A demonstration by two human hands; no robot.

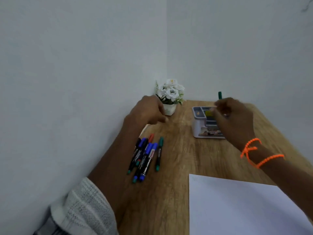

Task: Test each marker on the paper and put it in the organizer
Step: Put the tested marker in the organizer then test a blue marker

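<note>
Nearest, a white sheet of paper [240,206] lies on the wooden table [177,167], low and to the right. Beyond it, left of centre, a loose bunch of markers [145,156] lies flat. Farther on, the left hand [147,111] hangs above the table, fingers loosely curled, holding nothing. The right hand [235,116] grips a green marker [220,95] upright over the white organizer [201,128]. A pot of white flowers [170,97] sits in the corner.

Soft, even light is filling the scene, casting barely any shadows on the worktop [183,150]. Both hands are smearing with motion blur, and wide-angle distortion is bending the edges.
</note>
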